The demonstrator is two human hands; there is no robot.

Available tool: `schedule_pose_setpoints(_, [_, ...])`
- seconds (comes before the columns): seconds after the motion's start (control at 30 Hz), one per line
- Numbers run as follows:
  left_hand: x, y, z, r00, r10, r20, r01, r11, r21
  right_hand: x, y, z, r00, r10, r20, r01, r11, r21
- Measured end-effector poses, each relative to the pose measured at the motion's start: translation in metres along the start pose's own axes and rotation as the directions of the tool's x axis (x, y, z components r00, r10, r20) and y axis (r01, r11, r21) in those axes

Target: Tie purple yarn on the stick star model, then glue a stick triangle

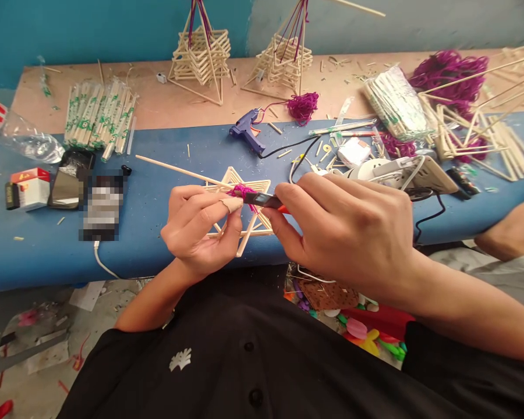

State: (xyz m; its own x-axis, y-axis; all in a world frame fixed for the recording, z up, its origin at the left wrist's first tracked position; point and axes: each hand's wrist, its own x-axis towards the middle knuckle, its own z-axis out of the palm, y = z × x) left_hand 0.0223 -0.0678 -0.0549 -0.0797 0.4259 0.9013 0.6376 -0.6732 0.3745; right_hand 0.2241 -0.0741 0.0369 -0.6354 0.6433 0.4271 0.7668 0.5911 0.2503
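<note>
Pinched in my left hand is a tangle of purple yarn, and a beige bandage wraps one of its digits. A long thin wooden stick runs out leftward from the yarn. My right hand is closed on a black utility knife with an orange-red part, its front end at the yarn beside my left fingertips. Right under both hands is a star-shaped frame of stacked wooden sticks, partly covered by my fingers. Whether the knife's blade is out I cannot tell.
Behind my hands lie a purple glue gun and a small yarn bundle. Two stick lanterns stand at the back. Wrapped chopsticks and phones are left; a power strip and another person's arm are right.
</note>
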Motion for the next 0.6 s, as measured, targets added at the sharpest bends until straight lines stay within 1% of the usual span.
schedule_pose_setpoints(0.07, [0.001, 0.002, 0.000, 1.000, -0.020, -0.001, 0.020, 1.000, -0.004, 0.000, 0.000, 0.000, 1.000, -0.006, -0.015, 0.006, 1.000, 0.002])
schedule_pose_setpoints(0.13, [0.003, 0.004, 0.000, 0.999, -0.036, 0.007, 0.036, 0.999, -0.008, 0.000, 0.000, 0.000, 1.000, 0.002, -0.004, -0.002, 1.000, 0.013])
schedule_pose_setpoints(0.27, [0.005, 0.005, 0.001, 0.998, -0.032, 0.063, 0.034, 0.999, -0.028, -0.001, 0.000, 0.002, 1.000, 0.015, 0.006, -0.016, 0.999, 0.029])
schedule_pose_setpoints(0.5, [0.010, 0.002, -0.002, 0.988, -0.035, 0.151, 0.053, 0.992, -0.118, -0.001, 0.004, 0.008, 0.997, -0.044, -0.067, 0.045, 0.999, 0.011])
schedule_pose_setpoints(0.6, [0.011, 0.003, -0.004, 0.973, -0.078, 0.217, 0.093, 0.994, -0.058, 0.000, 0.007, 0.012, 0.988, -0.073, -0.136, 0.071, 0.997, -0.015])
